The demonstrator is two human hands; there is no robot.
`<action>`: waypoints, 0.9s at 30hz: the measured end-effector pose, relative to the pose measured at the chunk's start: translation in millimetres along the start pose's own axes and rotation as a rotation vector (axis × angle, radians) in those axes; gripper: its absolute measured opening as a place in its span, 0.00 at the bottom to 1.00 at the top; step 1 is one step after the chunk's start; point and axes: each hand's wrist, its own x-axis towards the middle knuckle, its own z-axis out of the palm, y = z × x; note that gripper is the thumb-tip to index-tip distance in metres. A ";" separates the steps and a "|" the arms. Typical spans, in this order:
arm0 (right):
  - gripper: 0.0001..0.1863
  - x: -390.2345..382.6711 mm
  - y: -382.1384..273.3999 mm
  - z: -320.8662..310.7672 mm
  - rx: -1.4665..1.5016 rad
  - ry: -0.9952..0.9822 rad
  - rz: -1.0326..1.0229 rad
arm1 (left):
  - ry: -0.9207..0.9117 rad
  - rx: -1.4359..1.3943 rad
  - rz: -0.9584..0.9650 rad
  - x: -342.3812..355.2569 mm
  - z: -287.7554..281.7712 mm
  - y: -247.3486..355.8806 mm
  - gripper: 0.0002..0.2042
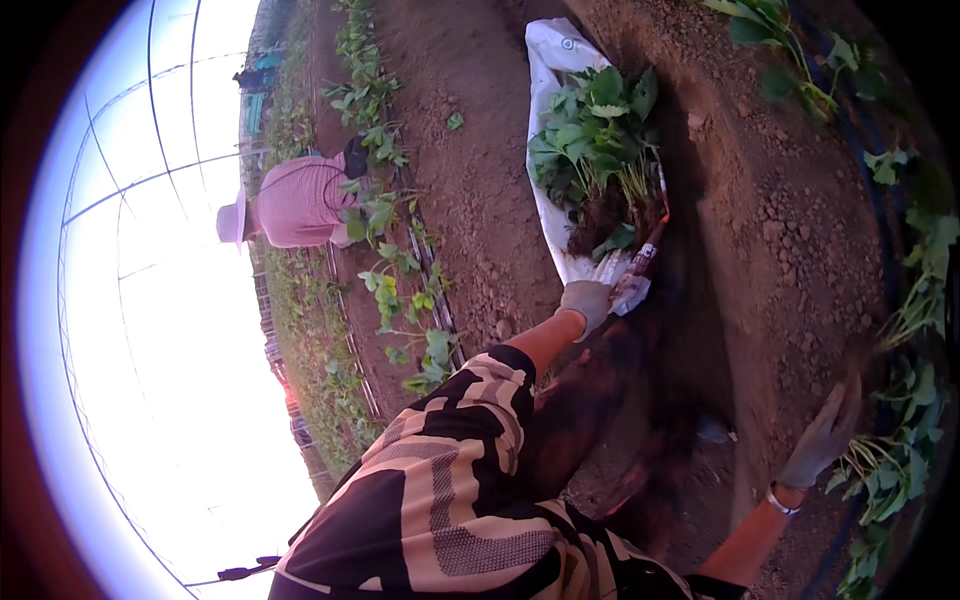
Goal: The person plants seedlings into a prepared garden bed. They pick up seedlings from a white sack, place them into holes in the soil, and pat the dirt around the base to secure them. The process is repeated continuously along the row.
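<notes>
My left hand (588, 303), in a pale glove, is closed on the gathered end of a white sack (545, 105). On the sack lies a bunch of uprooted leafy plants (600, 130), with dark soil clinging to their roots. My right hand (822, 440), also gloved, reaches to the raised soil bed on the right. Its fingers are stretched out beside the stems of a green plant (905, 320), and the fingertips are slightly blurred. Another leafy plant (890, 475) grows next to that hand.
A furrow (690, 340) of brown soil runs between the raised bed (790, 230) and a planted row (385, 290) on the left. A person (300, 200) in a pink top and hat bends over that row. Thin frame poles (160, 165) stand against the bright sky.
</notes>
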 end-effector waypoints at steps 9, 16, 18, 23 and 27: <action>0.20 -39.0 38.1 -72.5 0.044 0.168 0.072 | 0.281 -0.165 0.441 -32.8 6.8 121.3 0.12; 0.19 -13.7 33.2 -66.6 0.348 0.395 0.181 | 0.216 -0.937 0.693 -44.4 -106.7 303.7 0.12; 0.20 2.8 23.5 -51.5 0.302 0.382 0.190 | 0.214 -0.906 0.683 -38.2 -126.7 332.0 0.14; 0.19 56.9 43.3 -14.5 0.032 0.235 0.173 | 0.093 -0.925 0.767 -7.1 -118.0 387.2 0.17; 0.18 54.5 21.6 -7.0 0.207 0.080 0.224 | -0.390 -1.095 0.588 -12.2 -146.4 361.4 0.18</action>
